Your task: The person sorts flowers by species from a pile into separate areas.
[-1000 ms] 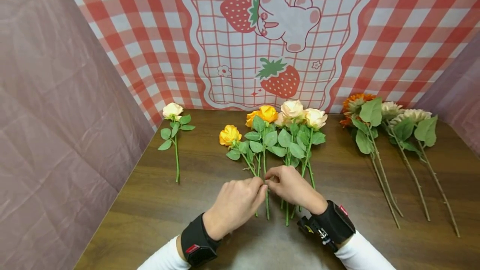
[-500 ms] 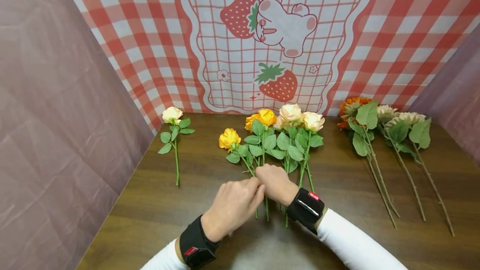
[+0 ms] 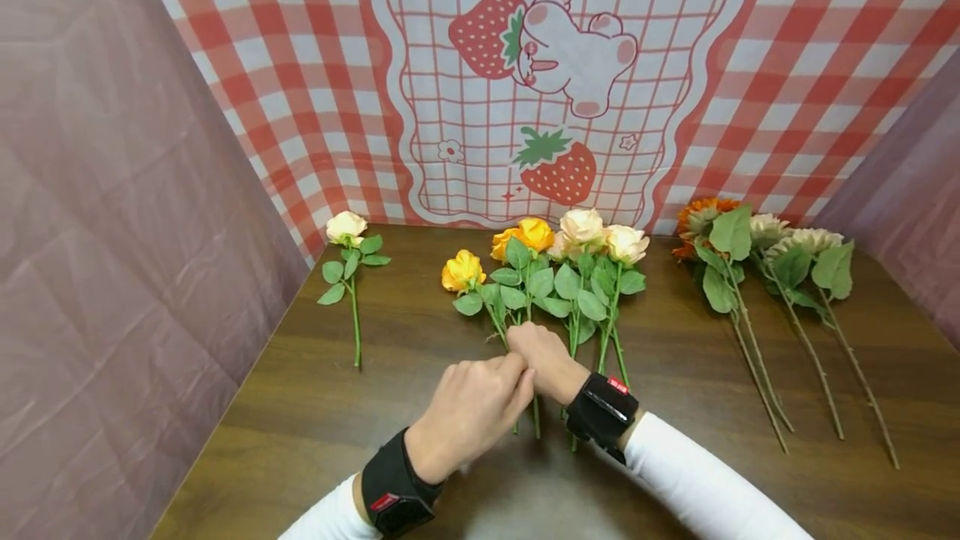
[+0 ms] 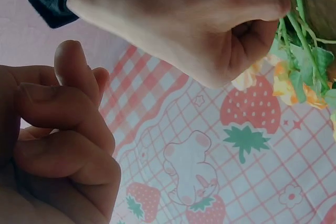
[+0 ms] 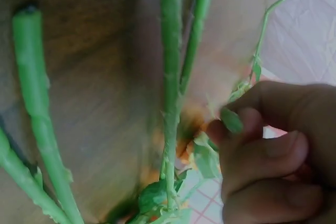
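Observation:
Several yellow roses [image 3: 462,271] lie mid-table, their green stems running under both hands. My left hand [image 3: 472,407], fingers curled, meets my right hand [image 3: 547,363] over these stems. In the left wrist view my left hand [image 4: 68,135] shows bent fingers and no visible object between them. Above it, my right hand [image 4: 199,24] has thumb and forefinger curled beside a stem. The right wrist view shows my right hand [image 5: 273,156] beside stems [image 5: 170,77]. A green leaf-shaped patch [image 5: 231,120] shows at its fingertips; I cannot tell whether it is pinched or behind them.
Pale peach roses [image 3: 581,227] lie just right of the yellow ones. A single cream rose [image 3: 346,228] lies at the left. Orange [image 3: 697,219] and whitish [image 3: 813,242] long-stemmed flowers lie at the right. A checked strawberry cloth [image 3: 555,165] hangs behind the table [image 3: 300,440].
My right hand has moved left, across the stems and up against my left hand, its wrist turning over. My left hand has stayed almost still.

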Available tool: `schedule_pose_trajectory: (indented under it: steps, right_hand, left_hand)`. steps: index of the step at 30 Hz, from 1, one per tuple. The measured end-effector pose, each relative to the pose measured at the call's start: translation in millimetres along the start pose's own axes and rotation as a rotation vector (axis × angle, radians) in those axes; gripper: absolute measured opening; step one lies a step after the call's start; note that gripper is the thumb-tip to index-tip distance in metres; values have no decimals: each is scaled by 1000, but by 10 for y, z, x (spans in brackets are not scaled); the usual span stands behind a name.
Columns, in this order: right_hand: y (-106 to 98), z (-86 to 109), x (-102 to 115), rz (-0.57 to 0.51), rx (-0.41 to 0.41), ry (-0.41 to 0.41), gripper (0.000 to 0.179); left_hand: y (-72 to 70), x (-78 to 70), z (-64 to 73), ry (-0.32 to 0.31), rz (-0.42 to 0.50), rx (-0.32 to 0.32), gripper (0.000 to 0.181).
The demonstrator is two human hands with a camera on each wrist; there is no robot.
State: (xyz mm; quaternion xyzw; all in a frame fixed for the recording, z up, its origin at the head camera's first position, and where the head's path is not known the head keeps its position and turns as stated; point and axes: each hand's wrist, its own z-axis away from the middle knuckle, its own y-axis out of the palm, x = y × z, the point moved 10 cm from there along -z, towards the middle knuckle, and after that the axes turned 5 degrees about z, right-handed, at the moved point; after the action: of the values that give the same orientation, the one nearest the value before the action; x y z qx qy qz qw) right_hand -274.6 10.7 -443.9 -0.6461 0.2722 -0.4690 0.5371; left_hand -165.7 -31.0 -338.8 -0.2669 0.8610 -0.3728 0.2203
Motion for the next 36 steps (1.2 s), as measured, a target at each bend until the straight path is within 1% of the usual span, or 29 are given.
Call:
schedule_pose_trajectory:
  steps: [4, 6, 8, 12, 16, 20, 25, 31, 36]
  right_hand:
    - [-41, -4, 26, -61, -60, -7, 45]
    - [-55, -32, 30, -61, -75, 10, 46]
    - [-53, -74, 21, -43, -73, 37, 44]
    - [6, -163, -16, 2, -20, 92, 37]
    - [89, -220, -42, 24, 49, 110, 32]
    - [148, -239, -48, 20, 106, 110, 29]
    - [217, -222, -66, -1, 166, 134, 25]
    - [236, -207, -51, -17, 183, 130, 25]
    - [215, -198, -37, -16, 168, 118, 23]
  left_hand:
    - [-15, -7, -10, -7, 3, -2, 29]
    - [-27, -10, -15, -9, 2, -7, 30]
    - [-37, -13, -19, -10, 1, -11, 30]
    - [-50, -27, -20, -5, -5, -20, 29]
    - [-60, -39, -17, -3, -12, -29, 29]
    - [-57, -51, -11, 0, -17, -29, 28]
    - [-37, -60, -4, 0, -18, -18, 27]
    - [-16, -53, 2, -11, -14, 7, 29]
    - [7, -39, 4, -26, -11, 25, 29]
